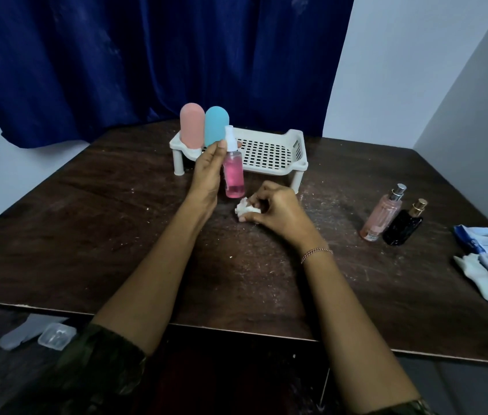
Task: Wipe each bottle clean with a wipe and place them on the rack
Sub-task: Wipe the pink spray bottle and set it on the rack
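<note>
**While the pink spray bottle is held up, the wipe sits crumpled**

While the pink spray bottle [234, 172] is gripped upright by the left hand [206, 175], fingers wrapped around it, a balled-up wipe [245, 210] is pinched by the right hand [278, 209] on the table [87, 229]. At 12 o'clock the rack [266, 154] is seen (two capsule bottles [203, 127] parked at its left end). Two perfume bottles [392, 218] are left at 3 o'clock.

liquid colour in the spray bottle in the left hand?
Pink, in a clear spray bottle with a white nozzle; head view.
</note>
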A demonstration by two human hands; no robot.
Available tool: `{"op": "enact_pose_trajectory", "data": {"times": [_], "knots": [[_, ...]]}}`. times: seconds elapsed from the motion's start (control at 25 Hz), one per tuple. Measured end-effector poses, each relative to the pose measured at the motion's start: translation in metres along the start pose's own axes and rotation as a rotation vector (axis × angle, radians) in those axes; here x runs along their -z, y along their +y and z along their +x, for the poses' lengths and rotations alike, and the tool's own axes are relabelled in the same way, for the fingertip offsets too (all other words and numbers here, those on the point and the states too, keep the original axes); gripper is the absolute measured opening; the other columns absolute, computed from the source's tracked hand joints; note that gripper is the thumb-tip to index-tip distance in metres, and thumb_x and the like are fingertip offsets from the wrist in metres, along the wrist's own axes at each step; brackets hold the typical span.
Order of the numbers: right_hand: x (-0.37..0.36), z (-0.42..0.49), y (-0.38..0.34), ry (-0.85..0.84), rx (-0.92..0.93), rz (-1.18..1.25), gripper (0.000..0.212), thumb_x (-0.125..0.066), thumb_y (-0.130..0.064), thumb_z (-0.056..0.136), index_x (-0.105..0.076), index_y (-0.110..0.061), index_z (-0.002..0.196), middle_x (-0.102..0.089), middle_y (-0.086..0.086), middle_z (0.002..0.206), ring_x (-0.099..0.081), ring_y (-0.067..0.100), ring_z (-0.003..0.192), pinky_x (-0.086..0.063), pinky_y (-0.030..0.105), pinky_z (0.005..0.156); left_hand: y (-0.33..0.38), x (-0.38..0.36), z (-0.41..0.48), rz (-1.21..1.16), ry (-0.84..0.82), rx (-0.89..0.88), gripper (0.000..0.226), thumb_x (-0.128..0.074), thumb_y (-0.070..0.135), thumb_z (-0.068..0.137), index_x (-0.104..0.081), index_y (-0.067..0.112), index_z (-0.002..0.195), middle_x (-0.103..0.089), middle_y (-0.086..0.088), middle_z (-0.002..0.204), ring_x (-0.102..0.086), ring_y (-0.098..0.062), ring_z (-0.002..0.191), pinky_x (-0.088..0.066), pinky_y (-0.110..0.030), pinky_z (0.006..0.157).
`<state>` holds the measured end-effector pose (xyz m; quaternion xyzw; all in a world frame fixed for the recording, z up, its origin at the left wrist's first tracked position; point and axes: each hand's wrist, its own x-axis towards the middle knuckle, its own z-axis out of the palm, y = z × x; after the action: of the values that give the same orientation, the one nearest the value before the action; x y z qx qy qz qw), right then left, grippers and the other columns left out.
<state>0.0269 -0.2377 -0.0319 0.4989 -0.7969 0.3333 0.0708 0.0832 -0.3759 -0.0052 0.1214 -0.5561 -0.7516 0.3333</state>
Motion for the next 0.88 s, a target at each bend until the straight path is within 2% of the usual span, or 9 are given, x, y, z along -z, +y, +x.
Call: {"op": "enact_pose_trajectory", "data": {"times": [0.12,0.2,0.32,0.4,0.52,0.68,0.88], "knots": [[0.000,-0.003,-0.003,0.060,-0.027,0.037,0.029,-0.074,-0.035,0.072,-0.071,-0.008,0.082,-0.057,0.004,0.080,-0.054,0.012,0.068,-0.047,0.022,0.064,-0.002,0.001,0.001,0.009,-0.035,-0.049,0.018,-0.043,0.021,0.098,-0.060,0.018,0.095,-0.062,0.005,0.089,-0.060,0.011,0.072,-0.045,-0.008,0.069],[0.001,-0.002,-0.002,0.143,-0.032,0.031,0.026,-0.071,-0.030,0.077,-0.070,-0.005,0.082,-0.058,0.005,0.081,-0.055,0.012,0.069,-0.047,0.023,0.067,-0.004,0.002,0.002,0.029,-0.062,-0.067,0.018,-0.043,0.021,0.098,-0.060,0.016,0.095,-0.062,0.004,0.090,-0.059,0.010,0.074,-0.045,-0.009,0.070],[0.003,0.000,-0.001,0.299,-0.085,0.091,0.016,-0.074,-0.019,0.076,-0.069,-0.004,0.079,-0.059,0.002,0.080,-0.050,0.001,0.065,-0.042,0.008,0.065,-0.007,0.002,0.002,0.043,-0.079,-0.075,0.017,-0.045,0.021,0.098,-0.060,0.013,0.097,-0.061,0.004,0.089,-0.058,0.010,0.074,-0.044,-0.007,0.069],[0.002,0.001,-0.003,0.367,-0.103,0.160,0.013,-0.077,-0.013,0.072,-0.067,-0.007,0.078,-0.059,0.001,0.079,-0.049,-0.001,0.064,-0.042,0.006,0.063,-0.007,0.002,0.002,0.049,-0.088,-0.095,0.015,-0.046,0.020,0.097,-0.059,0.014,0.094,-0.060,0.004,0.087,-0.057,0.008,0.073,-0.044,-0.009,0.068],[-0.005,0.001,-0.009,0.421,-0.083,0.249,0.024,-0.079,-0.011,0.069,-0.061,-0.008,0.084,-0.059,0.002,0.084,-0.052,0.002,0.066,-0.047,0.010,0.063,-0.007,0.001,0.000,0.059,-0.109,-0.143,0.011,-0.048,0.016,0.096,-0.057,0.016,0.089,-0.058,0.003,0.084,-0.055,0.007,0.071,-0.043,-0.010,0.067],[-0.013,0.004,-0.013,0.420,-0.106,0.249,0.046,-0.082,-0.026,0.065,-0.054,-0.009,0.097,-0.058,0.003,0.094,-0.056,0.008,0.076,-0.051,0.017,0.068,-0.009,-0.002,-0.001,0.041,-0.113,-0.168,0.004,-0.055,0.015,0.092,-0.057,0.017,0.089,-0.059,0.003,0.085,-0.056,-0.005,0.080,-0.047,-0.019,0.075],[-0.017,0.006,-0.011,0.454,-0.157,0.254,0.046,-0.082,-0.026,0.067,-0.054,-0.009,0.098,-0.061,0.003,0.089,-0.057,0.009,0.071,-0.053,0.021,0.067,-0.008,-0.006,-0.006,0.050,-0.089,-0.189,0.015,-0.062,0.006,0.087,-0.061,0.021,0.088,-0.064,0.007,0.080,-0.059,-0.002,0.071,-0.050,-0.020,0.073]]}}
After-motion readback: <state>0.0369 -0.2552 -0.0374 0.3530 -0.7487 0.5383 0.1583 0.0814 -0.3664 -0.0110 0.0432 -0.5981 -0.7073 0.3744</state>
